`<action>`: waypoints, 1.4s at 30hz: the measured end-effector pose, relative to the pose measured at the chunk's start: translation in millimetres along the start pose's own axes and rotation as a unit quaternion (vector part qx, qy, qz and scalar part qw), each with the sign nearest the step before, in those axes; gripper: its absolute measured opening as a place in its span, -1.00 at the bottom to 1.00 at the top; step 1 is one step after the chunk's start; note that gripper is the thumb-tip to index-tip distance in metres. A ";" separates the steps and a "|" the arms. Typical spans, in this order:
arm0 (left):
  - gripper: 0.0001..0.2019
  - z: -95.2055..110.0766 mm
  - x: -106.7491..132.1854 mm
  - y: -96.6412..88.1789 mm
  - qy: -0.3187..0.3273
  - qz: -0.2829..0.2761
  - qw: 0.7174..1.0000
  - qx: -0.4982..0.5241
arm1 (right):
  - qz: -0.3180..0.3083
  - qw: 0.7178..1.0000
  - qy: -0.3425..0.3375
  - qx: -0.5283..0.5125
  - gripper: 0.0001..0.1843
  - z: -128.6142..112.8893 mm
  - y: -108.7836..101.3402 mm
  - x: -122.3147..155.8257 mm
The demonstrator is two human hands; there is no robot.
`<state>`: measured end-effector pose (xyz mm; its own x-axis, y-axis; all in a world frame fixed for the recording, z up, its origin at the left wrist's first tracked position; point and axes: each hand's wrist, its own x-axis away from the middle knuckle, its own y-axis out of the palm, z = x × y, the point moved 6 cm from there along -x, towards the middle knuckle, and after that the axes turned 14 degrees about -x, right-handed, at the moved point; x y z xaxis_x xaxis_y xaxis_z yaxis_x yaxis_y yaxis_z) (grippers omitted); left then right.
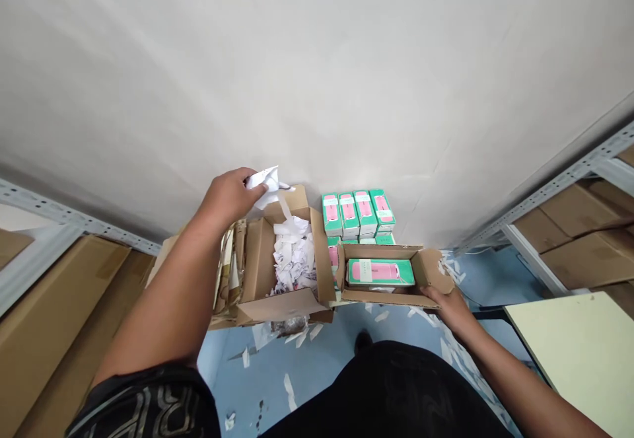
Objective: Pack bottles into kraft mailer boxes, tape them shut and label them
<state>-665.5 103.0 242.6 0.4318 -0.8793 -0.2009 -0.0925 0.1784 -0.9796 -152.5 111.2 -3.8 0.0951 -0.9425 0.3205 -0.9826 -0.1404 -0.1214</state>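
Observation:
My left hand (232,195) pinches crumpled white paper (267,183) above an open cardboard box (258,259). Torn and crumpled paper scraps (294,256) fill much of that box. On the right, my right hand (442,299) grips the end of a smaller open cardboard carton (381,298). Inside this carton lies a green box with a pink picture (403,271) and a pale label. Behind it, several similar green and pink boxes (364,207) stand stacked in a row against the wall.
Flattened cardboard (230,266) stands left of the scrap box. Metal shelves with brown cartons (584,207) flank both sides. A pale tabletop (577,349) is at the right. Paper strips litter the blue floor (267,385).

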 end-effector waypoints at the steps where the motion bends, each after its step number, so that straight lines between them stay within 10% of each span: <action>1: -0.67 15.5 8.0 -5.4 0.025 -0.001 0.999 0.042 | 0.005 1.000 0.006 -0.003 -0.69 0.8 -0.8 2.0; 10: -0.66 204.5 131.3 33.1 0.407 -0.119 0.883 0.201 | 0.020 0.997 0.055 -0.048 -0.66 5.3 -7.4 20.3; 16: -0.39 260.1 156.7 77.3 0.425 -0.159 0.859 0.237 | 0.048 0.993 0.059 -0.094 -0.70 13.3 -21.6 35.5; 21: -0.53 279.2 161.0 57.4 0.491 -0.121 0.823 0.259 | 0.092 0.984 0.071 -0.134 -0.72 27.8 -57.6 55.6; 25: -0.49 290.5 160.7 59.6 0.387 -0.039 0.873 0.293 | 0.145 0.974 0.086 -0.151 -0.64 45.2 -103.0 76.1; 28: -0.28 322.1 176.4 104.7 0.288 -0.157 0.874 0.359 | 0.194 0.965 0.083 -0.158 -0.61 61.2 -143.6 92.3; 33: -0.39 426.6 230.7 176.7 0.256 -0.386 0.774 0.431 | 0.284 0.944 0.085 -0.148 -0.64 101.3 -224.5 127.3; 42: -0.54 631.5 321.9 198.2 0.353 -0.397 0.736 0.420 | 0.458 0.881 0.000 -0.122 -0.32 188.8 -380.7 212.5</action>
<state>21.8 134.1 -18.9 -0.5505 -0.8111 0.1977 0.6532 -0.5660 -0.5030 271.9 -92.9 -66.8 -0.7547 -0.6272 0.1925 -0.6528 0.7474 -0.1239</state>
